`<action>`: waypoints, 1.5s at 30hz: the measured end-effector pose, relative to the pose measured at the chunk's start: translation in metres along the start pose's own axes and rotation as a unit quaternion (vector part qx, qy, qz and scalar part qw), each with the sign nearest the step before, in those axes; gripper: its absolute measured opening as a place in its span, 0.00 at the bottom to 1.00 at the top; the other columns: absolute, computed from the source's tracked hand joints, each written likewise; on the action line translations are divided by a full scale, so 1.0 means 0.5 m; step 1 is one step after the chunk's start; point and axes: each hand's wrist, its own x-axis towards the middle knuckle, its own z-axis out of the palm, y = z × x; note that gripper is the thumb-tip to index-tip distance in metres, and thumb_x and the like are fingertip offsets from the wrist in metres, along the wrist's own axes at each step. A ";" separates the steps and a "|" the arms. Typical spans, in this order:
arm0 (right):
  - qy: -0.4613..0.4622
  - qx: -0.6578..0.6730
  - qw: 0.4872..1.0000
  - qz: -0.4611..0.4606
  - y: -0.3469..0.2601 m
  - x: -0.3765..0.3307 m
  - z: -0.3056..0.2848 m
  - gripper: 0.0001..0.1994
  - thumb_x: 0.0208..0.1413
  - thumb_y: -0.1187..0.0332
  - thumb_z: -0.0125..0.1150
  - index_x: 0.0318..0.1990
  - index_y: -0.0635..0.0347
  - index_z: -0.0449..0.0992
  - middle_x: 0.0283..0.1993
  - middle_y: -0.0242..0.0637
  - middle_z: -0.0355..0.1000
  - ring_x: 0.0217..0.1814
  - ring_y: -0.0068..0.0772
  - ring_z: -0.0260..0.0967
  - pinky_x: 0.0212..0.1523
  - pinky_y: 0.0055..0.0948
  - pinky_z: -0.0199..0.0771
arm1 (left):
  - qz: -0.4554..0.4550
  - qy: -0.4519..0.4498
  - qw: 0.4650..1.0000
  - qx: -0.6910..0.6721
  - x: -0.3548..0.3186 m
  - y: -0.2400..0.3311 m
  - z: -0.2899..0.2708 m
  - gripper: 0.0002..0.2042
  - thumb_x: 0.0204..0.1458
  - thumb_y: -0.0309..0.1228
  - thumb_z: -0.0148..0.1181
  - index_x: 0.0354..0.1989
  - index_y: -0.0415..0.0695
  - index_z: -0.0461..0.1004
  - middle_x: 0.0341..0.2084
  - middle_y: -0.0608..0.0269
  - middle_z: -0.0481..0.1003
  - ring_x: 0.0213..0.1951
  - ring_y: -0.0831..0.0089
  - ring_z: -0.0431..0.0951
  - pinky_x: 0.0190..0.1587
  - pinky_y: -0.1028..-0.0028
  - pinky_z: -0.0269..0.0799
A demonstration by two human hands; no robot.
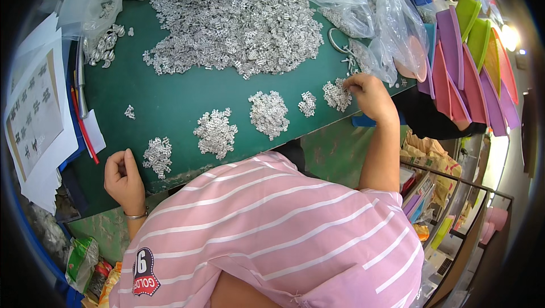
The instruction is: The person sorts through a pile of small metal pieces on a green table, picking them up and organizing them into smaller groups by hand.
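My right hand reaches to the right side of the table, its fingers pinched together at the edge of a small pile of silver metal pieces. Whatever is between those fingertips is too small to make out. At the table's near left edge rests my left hand, fingers curled in and thumb on top; its inside is hidden. Just right of it lies another small pile of metal pieces. Between the hands sit more piles: a medium pile, a larger pile and a tiny pile.
A broad heap of metal pieces covers the far middle of the green table. Plastic bags and colourful bins crowd the right. Paper sheets, a red pen and loose silver parts lie left.
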 end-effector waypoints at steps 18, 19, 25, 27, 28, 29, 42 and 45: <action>0.061 0.014 0.825 -0.561 -0.480 0.117 0.214 0.27 0.34 0.86 0.53 0.50 0.70 0.69 0.56 0.49 0.64 0.57 0.50 0.62 0.58 0.38 0.63 | 0.037 0.019 0.999 0.013 0.004 0.045 0.001 0.05 0.48 0.22 0.61 0.25 0.37 0.72 0.17 0.66 0.67 0.18 0.81 0.64 0.21 0.80 0.59; 0.019 0.036 0.827 -0.560 -0.473 0.114 0.202 0.27 0.34 0.86 0.53 0.50 0.70 0.69 0.56 0.49 0.65 0.57 0.50 0.62 0.58 0.38 0.63 | 0.034 0.018 0.999 0.012 0.002 0.045 0.002 0.05 0.48 0.22 0.61 0.25 0.37 0.72 0.17 0.66 0.67 0.17 0.81 0.64 0.20 0.80 0.59; 0.005 0.052 0.839 -0.541 -0.412 0.093 0.180 0.25 0.32 0.86 0.54 0.46 0.70 0.72 0.53 0.46 0.66 0.56 0.49 0.62 0.56 0.39 0.65 | 0.023 0.017 0.999 0.018 0.001 0.046 0.005 0.05 0.48 0.22 0.61 0.24 0.38 0.72 0.17 0.66 0.68 0.17 0.81 0.64 0.20 0.80 0.58; -0.002 0.054 0.840 -0.540 -0.405 0.086 0.181 0.24 0.33 0.86 0.53 0.46 0.70 0.72 0.53 0.46 0.67 0.56 0.49 0.62 0.56 0.39 0.65 | 0.032 0.015 0.999 0.021 0.007 0.047 0.004 0.05 0.48 0.22 0.61 0.24 0.38 0.72 0.17 0.66 0.68 0.17 0.81 0.63 0.20 0.80 0.58; -0.006 0.046 0.841 -0.540 -0.404 0.083 0.183 0.24 0.33 0.86 0.53 0.46 0.69 0.72 0.53 0.46 0.67 0.57 0.48 0.62 0.56 0.39 0.65 | 0.035 0.013 0.999 0.022 0.008 0.047 0.005 0.05 0.48 0.22 0.62 0.24 0.38 0.72 0.17 0.66 0.68 0.17 0.81 0.63 0.20 0.80 0.58; -0.011 0.038 0.841 -0.540 -0.403 0.080 0.185 0.24 0.33 0.86 0.53 0.46 0.69 0.72 0.53 0.46 0.67 0.57 0.48 0.62 0.56 0.39 0.65 | 0.032 0.015 0.999 0.019 0.006 0.048 0.007 0.05 0.48 0.22 0.62 0.24 0.38 0.72 0.17 0.66 0.68 0.17 0.81 0.63 0.20 0.80 0.58; 0.049 0.026 0.813 -0.580 -0.444 0.078 0.206 0.14 0.39 0.80 0.61 0.38 0.62 0.75 0.41 0.40 0.70 0.43 0.42 0.68 0.42 0.37 0.68 | 0.031 0.018 0.999 0.018 0.008 0.043 0.007 0.04 0.47 0.21 0.61 0.24 0.37 0.72 0.16 0.66 0.67 0.17 0.80 0.63 0.20 0.80 0.58; 0.036 0.048 0.823 -0.564 -0.430 0.107 0.223 0.13 0.40 0.77 0.58 0.37 0.60 0.75 0.37 0.37 0.70 0.40 0.41 0.67 0.40 0.35 0.67 | 0.031 0.018 0.999 0.019 0.009 0.045 0.005 0.04 0.47 0.21 0.61 0.24 0.38 0.72 0.17 0.66 0.68 0.17 0.80 0.63 0.20 0.80 0.58</action>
